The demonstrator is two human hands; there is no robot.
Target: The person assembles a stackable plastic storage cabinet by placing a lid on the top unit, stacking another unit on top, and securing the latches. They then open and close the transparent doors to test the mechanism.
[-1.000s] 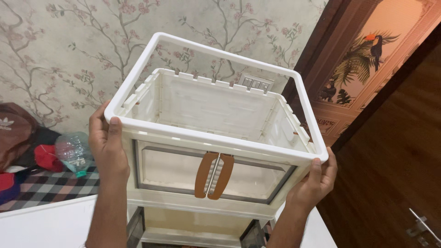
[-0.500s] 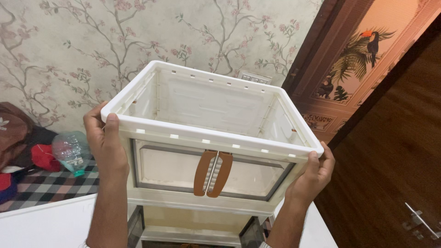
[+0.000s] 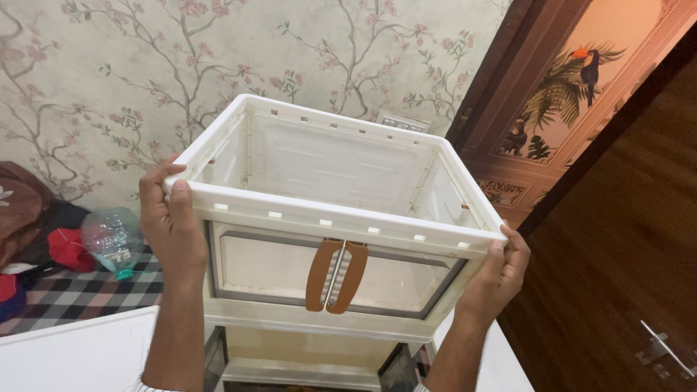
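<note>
An open-topped white plastic storage box [image 3: 330,163] fills the middle of the head view, with see-through front doors and two brown handles [image 3: 336,274]. My left hand [image 3: 170,221] grips its left front corner at the rim. On the opposite corner, my right hand [image 3: 497,272] holds the rim from below. The box sits just above, or on, a second similar box [image 3: 305,356]; I cannot tell whether they touch.
A flowered wallpaper wall stands behind. At the left lie a clear plastic bottle [image 3: 112,239], a red cloth [image 3: 69,249] and a brown bag [image 3: 18,207] on a checked cover. A white panel [image 3: 72,356] lies lower left. A dark wooden door [image 3: 617,239] is at the right.
The box has come down and tilted toward me, showing more of its inside. Both hands kept their grip on the front corners.
</note>
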